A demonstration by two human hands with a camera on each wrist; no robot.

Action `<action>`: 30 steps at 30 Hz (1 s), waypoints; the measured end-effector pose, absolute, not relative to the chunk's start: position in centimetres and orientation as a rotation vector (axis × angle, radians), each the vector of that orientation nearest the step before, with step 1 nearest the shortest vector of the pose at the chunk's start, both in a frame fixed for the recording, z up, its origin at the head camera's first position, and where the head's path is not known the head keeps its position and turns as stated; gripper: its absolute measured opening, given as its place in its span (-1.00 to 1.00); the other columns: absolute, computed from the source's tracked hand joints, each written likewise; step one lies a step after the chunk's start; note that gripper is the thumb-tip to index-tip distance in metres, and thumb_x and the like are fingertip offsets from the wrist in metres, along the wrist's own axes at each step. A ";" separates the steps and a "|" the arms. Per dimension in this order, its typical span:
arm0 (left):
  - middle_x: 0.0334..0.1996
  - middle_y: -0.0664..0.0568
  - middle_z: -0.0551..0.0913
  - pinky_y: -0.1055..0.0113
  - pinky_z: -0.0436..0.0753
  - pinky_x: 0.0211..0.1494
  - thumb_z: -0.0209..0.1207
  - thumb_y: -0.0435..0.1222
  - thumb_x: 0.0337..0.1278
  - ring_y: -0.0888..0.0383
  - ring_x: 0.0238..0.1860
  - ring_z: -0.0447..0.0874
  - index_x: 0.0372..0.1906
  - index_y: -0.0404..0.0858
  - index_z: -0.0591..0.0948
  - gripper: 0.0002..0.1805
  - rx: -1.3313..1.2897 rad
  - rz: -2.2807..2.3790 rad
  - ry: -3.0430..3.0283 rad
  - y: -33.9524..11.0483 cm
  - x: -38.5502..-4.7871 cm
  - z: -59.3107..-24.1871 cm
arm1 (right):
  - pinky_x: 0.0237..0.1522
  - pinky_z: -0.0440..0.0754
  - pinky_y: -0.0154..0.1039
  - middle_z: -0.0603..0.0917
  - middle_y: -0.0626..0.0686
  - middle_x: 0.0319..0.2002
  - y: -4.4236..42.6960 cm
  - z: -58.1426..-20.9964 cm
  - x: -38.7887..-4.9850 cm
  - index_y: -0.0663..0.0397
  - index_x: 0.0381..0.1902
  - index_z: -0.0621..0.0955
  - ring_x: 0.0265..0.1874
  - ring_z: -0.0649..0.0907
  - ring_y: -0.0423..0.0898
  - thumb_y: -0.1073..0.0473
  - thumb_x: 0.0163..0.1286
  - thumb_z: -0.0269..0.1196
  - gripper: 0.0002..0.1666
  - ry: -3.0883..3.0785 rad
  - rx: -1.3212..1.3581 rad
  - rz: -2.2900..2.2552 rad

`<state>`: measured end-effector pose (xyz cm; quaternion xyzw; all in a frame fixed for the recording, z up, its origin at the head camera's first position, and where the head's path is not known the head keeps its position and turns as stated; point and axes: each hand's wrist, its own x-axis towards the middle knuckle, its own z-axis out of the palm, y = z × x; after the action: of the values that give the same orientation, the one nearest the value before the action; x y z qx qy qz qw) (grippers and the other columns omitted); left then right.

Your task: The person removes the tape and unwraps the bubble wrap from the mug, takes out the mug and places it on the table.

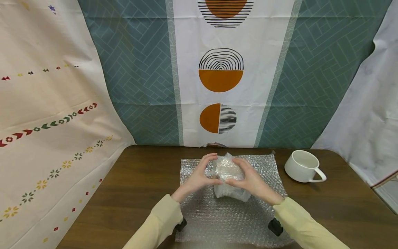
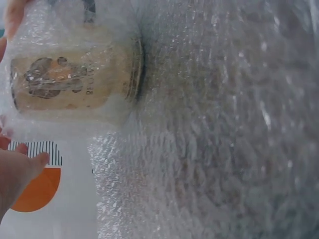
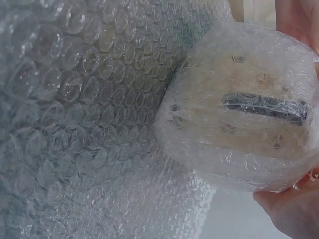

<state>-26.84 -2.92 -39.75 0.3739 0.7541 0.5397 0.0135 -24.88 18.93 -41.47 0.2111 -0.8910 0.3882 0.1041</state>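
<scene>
Both hands are at a bundle of bubble wrap that stands on a spread bubble wrap sheet. My left hand curves round its left side, thumb in front and fingers behind at the top. On the opposite side, my right hand grips the upper part between thumb and fingers. Through the layers in the left wrist view shows a tan cylindrical item with a dark animal picture and lettering. The right wrist view shows a dark strip on it; its exact kind is blurred by the wrap.
A white mug stands right of the sheet, its handle pointing right and toward me. The brown wooden table runs back to a patterned cloth. A cream embroidered cloth hangs at the left.
</scene>
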 end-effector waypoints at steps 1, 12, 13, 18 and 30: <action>0.29 -0.20 0.07 -0.12 0.04 0.20 0.34 -0.43 -0.14 -0.09 0.26 0.02 0.21 -0.44 0.22 -0.24 1.167 1.688 2.349 -2.9 -26.9 -39.8 | 0.06 0.25 0.17 0.24 0.22 0.22 18.9 -41.5 -24.9 0.30 0.25 0.25 0.16 0.27 0.19 -0.17 0.02 0.35 0.00 -2.630 0.619 1.145; 0.24 -0.10 0.12 -0.06 0.05 0.22 0.33 -0.38 -0.10 0.01 0.23 0.06 0.16 -0.31 0.30 -0.34 1.167 1.740 2.346 -2.4 -28.4 -42.4 | 0.07 0.23 0.16 0.24 0.24 0.22 18.9 -41.1 -24.7 0.31 0.25 0.25 0.17 0.26 0.20 -0.15 0.02 0.36 -0.01 -2.628 0.616 1.143; 0.24 -0.14 0.10 -0.10 0.04 0.21 0.31 -0.40 -0.07 -0.03 0.24 0.04 0.16 -0.35 0.29 -0.36 1.162 1.753 2.323 -2.4 -28.1 -42.1 | 0.07 0.23 0.16 0.24 0.24 0.22 18.9 -41.2 -24.7 0.31 0.25 0.25 0.16 0.26 0.20 -0.15 0.02 0.36 -0.01 -2.629 0.616 1.144; 0.23 -0.21 0.07 -0.17 0.00 0.19 0.24 -0.42 0.01 -0.10 0.24 0.01 0.14 -0.42 0.27 -0.43 1.140 1.802 2.243 -2.5 -27.2 -41.1 | 0.07 0.24 0.16 0.24 0.23 0.21 18.9 -41.2 -24.7 0.31 0.25 0.25 0.16 0.26 0.19 -0.14 0.03 0.36 -0.02 -2.631 0.618 1.143; 0.19 -0.01 0.17 -0.03 0.05 0.23 0.26 -0.31 0.03 0.05 0.22 0.09 0.09 -0.28 0.34 -0.49 1.079 1.822 2.300 -2.1 -28.2 -43.0 | 0.06 0.24 0.18 0.22 0.26 0.22 19.0 -41.0 -24.7 0.33 0.26 0.23 0.16 0.26 0.21 -0.07 0.06 0.36 -0.04 -2.637 0.639 1.200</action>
<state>-28.22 -2.11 -42.97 0.3452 0.7358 0.5826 0.0075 -24.69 18.96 -40.99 0.2146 -0.8854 0.4030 0.0874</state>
